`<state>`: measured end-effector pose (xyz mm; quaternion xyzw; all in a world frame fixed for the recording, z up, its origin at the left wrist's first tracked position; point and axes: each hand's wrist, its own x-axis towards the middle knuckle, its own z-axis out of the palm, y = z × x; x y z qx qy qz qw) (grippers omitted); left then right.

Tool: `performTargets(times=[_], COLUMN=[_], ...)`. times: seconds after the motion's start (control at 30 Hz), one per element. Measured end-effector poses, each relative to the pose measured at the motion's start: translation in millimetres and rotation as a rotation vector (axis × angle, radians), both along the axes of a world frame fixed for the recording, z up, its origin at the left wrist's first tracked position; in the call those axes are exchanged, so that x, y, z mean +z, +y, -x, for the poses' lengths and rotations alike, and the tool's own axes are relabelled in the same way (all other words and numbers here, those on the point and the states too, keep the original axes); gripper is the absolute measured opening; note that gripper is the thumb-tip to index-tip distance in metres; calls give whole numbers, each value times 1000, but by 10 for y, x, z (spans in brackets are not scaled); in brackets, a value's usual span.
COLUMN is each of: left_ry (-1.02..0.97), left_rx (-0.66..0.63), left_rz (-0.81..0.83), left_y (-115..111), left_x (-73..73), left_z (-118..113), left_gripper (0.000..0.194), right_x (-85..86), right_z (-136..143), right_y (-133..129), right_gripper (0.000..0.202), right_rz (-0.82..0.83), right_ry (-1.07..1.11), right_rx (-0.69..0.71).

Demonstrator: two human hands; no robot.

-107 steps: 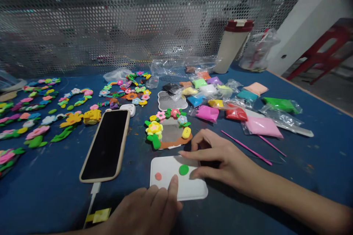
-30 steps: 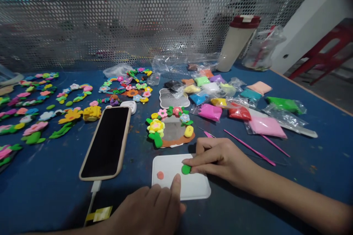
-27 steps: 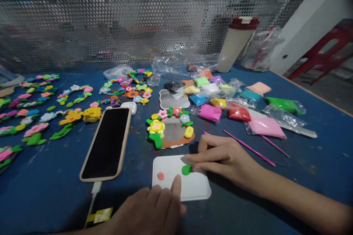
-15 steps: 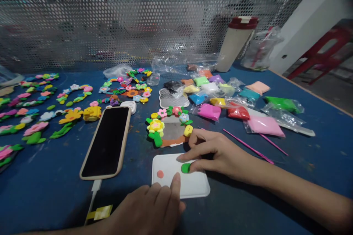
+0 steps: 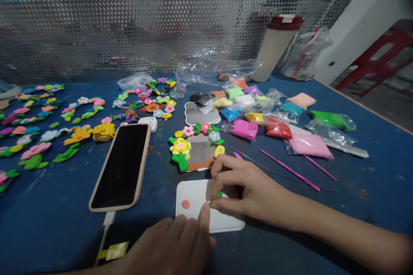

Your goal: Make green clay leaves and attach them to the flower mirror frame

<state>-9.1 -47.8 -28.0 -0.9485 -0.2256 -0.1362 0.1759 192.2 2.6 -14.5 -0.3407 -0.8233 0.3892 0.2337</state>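
Note:
A white rectangular board lies on the table in front of me, with a small flat coral clay disc on its left side. My right hand reaches over the board from the right, thumb and fingers pinching a green clay piece, partly hidden by them. From below, my left hand rests at the board's near edge. Its index finger is stretched out, the tip close to the green clay; nothing shows in its grip. Just beyond the board lies a mirror framed with clay flowers and leaves.
A phone on a cable lies left. Many clay-decorated frames spread behind it. Bagged coloured clay, a perforated plate, pink sticks and a tumbler stand or lie to the right and back.
The right hand's fingers have closed in around the green clay and now cover more of it. The left hand stays nearly in place. The view has shifted slightly.

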Motion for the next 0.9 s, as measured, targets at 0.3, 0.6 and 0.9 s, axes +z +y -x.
performTargets(times=[0.3, 0.6, 0.9], left_ry=[-36, 91, 80], left_rx=[50, 289, 275], left_rz=[139, 208, 78], left_y=[-8, 47, 11], left_x=[50, 130, 119], left_z=[-14, -201, -235], left_gripper=[35, 48, 41], right_x=[138, 150, 57], right_z=[-284, -458, -243], right_y=[61, -14, -87], right_gripper=[13, 12, 15], right_rz=[-48, -145, -460], right_ry=[109, -289, -928], right_rx=[-325, -449, -361])
